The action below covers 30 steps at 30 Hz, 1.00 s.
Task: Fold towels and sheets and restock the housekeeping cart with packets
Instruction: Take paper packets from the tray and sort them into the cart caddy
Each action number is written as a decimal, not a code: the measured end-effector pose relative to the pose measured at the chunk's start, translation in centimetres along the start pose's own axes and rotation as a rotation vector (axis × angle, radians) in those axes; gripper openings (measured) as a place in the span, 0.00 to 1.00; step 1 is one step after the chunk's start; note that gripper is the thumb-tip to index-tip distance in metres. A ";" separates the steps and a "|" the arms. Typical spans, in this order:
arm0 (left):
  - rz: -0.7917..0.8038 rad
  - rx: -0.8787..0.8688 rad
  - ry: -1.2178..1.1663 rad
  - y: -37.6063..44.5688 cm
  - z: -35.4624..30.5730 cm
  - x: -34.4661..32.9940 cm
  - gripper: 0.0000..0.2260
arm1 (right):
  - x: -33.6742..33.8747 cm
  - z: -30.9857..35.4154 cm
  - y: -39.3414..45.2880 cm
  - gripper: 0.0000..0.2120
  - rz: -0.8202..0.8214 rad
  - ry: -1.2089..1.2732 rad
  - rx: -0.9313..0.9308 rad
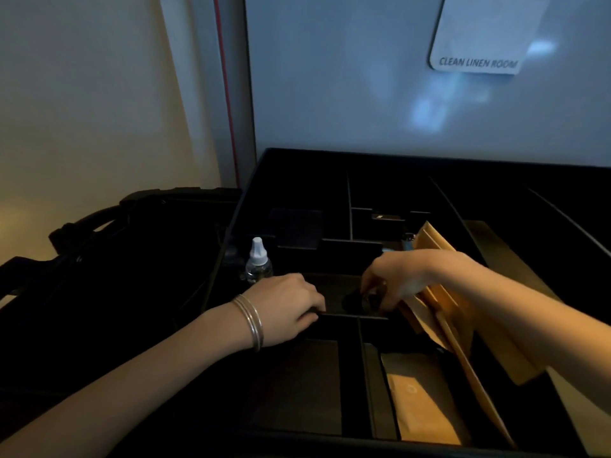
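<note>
1. Packets: one tan packet (420, 411) lies flat in my cart tray's (297, 153) near-right compartment.
2. Restocking step: my right hand (393, 282) holds a fan of tan packets (439, 302), perhaps four; my left hand (291, 305) curls on a divider.
3. Next, I judge, seat them upright.
4. Beyond, one small bottle (258, 262).

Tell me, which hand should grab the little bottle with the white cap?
Probably the left hand: it sits right beside the bottle, while the right hand is farther away and already pinching something dark.
</note>
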<state>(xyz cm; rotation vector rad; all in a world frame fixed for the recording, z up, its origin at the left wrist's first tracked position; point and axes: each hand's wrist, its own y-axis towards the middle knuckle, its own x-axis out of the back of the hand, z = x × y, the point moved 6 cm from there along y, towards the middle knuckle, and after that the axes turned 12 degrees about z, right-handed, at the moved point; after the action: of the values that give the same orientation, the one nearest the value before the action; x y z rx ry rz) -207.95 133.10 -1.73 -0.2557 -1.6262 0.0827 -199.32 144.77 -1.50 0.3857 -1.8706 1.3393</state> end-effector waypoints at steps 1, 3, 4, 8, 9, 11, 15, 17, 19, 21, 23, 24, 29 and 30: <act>-0.008 0.009 0.001 -0.1 0.1 0.0 0.13 | -0.2 0.0 0.0 0.25 -0.005 -0.004 0.004; -0.024 0.025 0.008 -0.4 0.1 -0.1 0.14 | -0.2 0.4 0.2 0.25 -0.044 -0.019 0.029; -0.031 0.033 0.009 -0.6 0.1 -0.2 0.14 | -0.1 0.8 0.4 0.25 -0.079 -0.027 0.057; -0.177 0.128 -0.062 -1.8 0.4 0.5 0.24 | 1.3 2.5 0.6 0.28 -0.271 0.003 0.203; -0.256 0.154 -0.092 -2.2 0.7 1.0 0.24 | 1.9 2.8 0.4 0.29 -0.337 0.046 0.232; -0.384 0.180 -0.159 -2.8 1.1 1.9 0.16 | 3.2 3.1 -0.1 0.33 -0.455 0.136 0.291; -0.454 0.216 -0.231 -3.2 1.4 2.4 0.17 | 4.6 3.7 -1.4 0.35 -0.531 0.275 0.367; -0.486 0.242 -0.327 -3.4 1.9 2.4 0.18 | 4.5 4.1 -1.7 0.33 -0.533 0.294 0.394; -0.493 0.252 -0.482 -3.5 2.3 2.1 0.17 | 4.4 4.3 -2.0 0.32 -0.599 0.318 0.420; -0.432 0.233 -0.682 -3.3 2.6 1.5 0.15 | 4.4 4.2 -2.5 0.33 -0.670 0.332 0.432; -0.376 0.181 -0.901 -3.0 2.4 1.0 0.13 | 4.5 4.4 -2.9 0.36 -0.705 0.263 0.434; -0.369 0.173 -0.955 -3.0 2.4 1.0 0.13 | 4.5 4.6 -3.0 0.37 -0.710 0.218 0.452; -0.363 0.254 -0.983 -3.2 3.5 0.7 0.14 | 4.6 3.5 -3.2 0.33 -0.672 0.283 0.556; -0.368 0.263 -0.989 -3.3 3.7 0.6 0.14 | 4.7 2.8 -3.3 0.28 -0.672 0.355 0.554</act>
<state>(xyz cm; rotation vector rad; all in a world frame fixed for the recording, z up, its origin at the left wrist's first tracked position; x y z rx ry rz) -212.01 130.44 -0.71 0.3556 -2.5846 0.1538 -201.47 141.83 3.76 0.8988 -0.9236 1.3082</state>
